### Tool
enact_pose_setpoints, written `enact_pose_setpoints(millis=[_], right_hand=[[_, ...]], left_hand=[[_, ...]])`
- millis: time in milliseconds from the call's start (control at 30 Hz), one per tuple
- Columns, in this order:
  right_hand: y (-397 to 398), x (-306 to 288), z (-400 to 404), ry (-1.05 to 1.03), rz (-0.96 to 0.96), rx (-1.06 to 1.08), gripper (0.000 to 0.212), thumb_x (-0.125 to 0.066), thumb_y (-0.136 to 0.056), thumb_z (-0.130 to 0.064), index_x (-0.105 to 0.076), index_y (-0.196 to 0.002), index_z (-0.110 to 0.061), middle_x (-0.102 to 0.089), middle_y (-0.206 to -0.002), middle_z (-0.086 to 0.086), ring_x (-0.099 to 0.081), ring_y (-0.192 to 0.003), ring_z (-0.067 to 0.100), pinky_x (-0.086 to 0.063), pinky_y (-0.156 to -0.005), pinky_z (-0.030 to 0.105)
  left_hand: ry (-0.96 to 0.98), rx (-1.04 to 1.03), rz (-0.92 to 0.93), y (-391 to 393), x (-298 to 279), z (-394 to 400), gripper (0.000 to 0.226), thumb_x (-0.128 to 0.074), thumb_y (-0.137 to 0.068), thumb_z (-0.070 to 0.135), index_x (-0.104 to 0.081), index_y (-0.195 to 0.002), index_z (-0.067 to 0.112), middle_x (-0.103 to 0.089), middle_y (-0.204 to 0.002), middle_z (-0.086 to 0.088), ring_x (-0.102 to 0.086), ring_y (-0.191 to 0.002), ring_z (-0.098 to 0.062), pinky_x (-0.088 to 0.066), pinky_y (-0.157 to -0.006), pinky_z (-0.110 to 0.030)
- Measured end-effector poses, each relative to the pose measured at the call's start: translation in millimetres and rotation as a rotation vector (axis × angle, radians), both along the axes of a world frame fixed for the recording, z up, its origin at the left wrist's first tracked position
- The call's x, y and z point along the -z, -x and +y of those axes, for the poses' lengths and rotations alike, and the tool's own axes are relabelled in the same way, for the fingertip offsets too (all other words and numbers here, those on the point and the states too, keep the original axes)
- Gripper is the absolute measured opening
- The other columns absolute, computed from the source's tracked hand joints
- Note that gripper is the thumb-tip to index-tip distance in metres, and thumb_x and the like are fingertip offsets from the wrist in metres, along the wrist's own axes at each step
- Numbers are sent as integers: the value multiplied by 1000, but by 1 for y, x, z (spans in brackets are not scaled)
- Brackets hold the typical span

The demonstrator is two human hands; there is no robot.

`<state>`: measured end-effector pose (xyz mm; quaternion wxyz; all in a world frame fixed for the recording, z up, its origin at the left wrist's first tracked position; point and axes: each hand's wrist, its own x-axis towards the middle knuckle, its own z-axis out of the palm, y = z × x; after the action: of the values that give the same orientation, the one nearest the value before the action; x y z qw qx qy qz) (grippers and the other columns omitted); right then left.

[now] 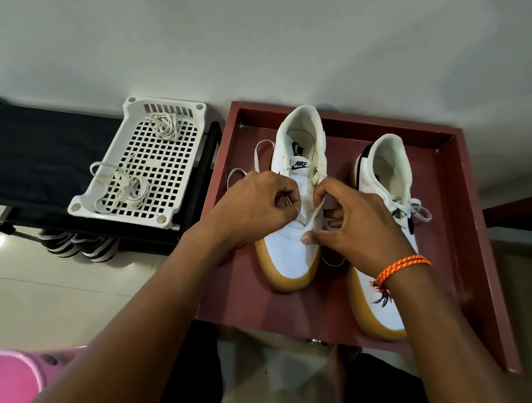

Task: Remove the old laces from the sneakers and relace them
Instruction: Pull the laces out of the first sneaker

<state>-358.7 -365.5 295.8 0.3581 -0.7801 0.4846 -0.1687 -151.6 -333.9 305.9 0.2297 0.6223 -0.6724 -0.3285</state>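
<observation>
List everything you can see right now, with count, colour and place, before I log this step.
sneakers: 2, white with tan soles; left sneaker under the hands, right sneaker already tied, both in the tray
tray: 1, dark red, centre right
lace: 1, white, part-threaded in left sneaker
basket: 1, white, left, on a black rack
lace bundles: 2, off-white, far bundle and near bundle, in basket
pink object: 1, bottom left
wristband: 1, orange, right wrist
left hand: pinches lace
right hand: pinches lace

Plain pale wall [268, 39] above glossy tiled floor [50, 297].
</observation>
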Motion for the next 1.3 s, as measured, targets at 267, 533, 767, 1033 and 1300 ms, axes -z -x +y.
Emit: enact_pose_setpoints(millis=[267, 533, 767, 1033, 1300], right_hand=[[10, 0, -5, 13, 56, 23, 61, -101, -63, -29, -54, -101, -31, -69, -86, -6, -74, -73, 18, -64, -72, 44], [5, 0, -3, -14, -3, 32, 57, -100, -65, -24, -55, -100, -28, -73, -93, -7, -75, -81, 13, -65, -75, 38], [7, 0, -3, -11, 15, 32, 57, -99, -66, -25, -54, -101, -29, -73, -90, -7, -74, -78, 13, -65, -75, 40], [6, -1, -3, 4, 19, 22, 58, -100, -65, -24, -55, -101, -29, -71, -87, -9, -73, -78, 13, -65, -75, 39], [5, 1, -2, 16, 44, 9, 58, -99, -66, -32, -54, -104, -31, -72, -84, -6, -73, -72, 18, -63, -73, 46]], left_hand=[[0, 31, 79, 3, 4, -3, 9, -75, -93, 13, -77, -89, 20, -75, -74, 7, -73, -73, -12, -60, -77, -48], [107, -215, -38, -14, 2, -5, 8, -67, -89, 24, -71, -85, 29, -65, -63, 13, -60, -61, -5, -51, -63, -33], [298, -444, -68, -21, -6, -8, 19, -54, -86, 15, -58, -78, 32, -66, -66, 11, -56, -56, -5, -44, -57, -30], [-3, -97, 134, -9, -9, -4, 21, -66, -97, 14, -78, -101, 31, -63, -63, -7, -59, -53, -23, -58, -58, -39], [59, -41, -219, 17, 0, 1, 3, -78, -92, 36, -76, -91, 39, -67, -69, 16, -67, -77, -8, -59, -73, -39]])
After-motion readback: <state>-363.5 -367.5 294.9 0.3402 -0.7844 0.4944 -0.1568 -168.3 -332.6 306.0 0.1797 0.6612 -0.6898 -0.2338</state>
